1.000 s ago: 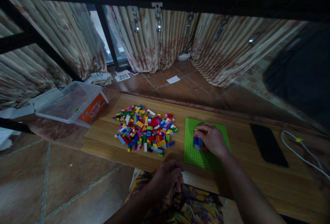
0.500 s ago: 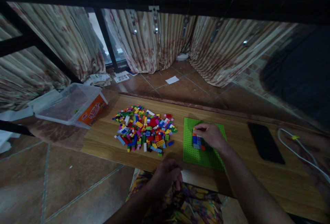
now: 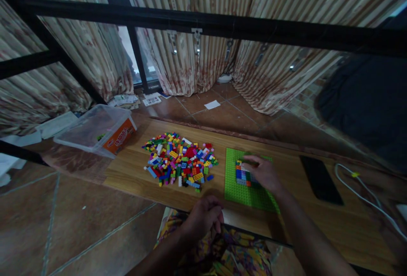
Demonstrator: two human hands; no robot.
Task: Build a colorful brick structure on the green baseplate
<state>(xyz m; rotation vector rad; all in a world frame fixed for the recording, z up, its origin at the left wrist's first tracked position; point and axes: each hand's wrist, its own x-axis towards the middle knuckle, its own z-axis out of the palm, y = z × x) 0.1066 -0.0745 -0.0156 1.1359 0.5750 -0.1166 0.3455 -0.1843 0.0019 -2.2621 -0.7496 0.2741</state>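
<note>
My right hand rests on the green baseplate, its fingertips on the small block of coloured bricks built there. I cannot tell whether it holds a loose brick. My left hand sits below the table's front edge above my lap, fingers curled, with nothing seen in it. A heap of loose coloured bricks lies on the wooden table to the left of the baseplate.
A clear plastic tub with an orange label stands at the table's left end. A black phone and a white cable lie to the right. Black frame bars and curtains stand behind.
My right hand has stayed on the brick block, shifting slightly over it. The camera has tilted up a little. My left hand has not moved.
</note>
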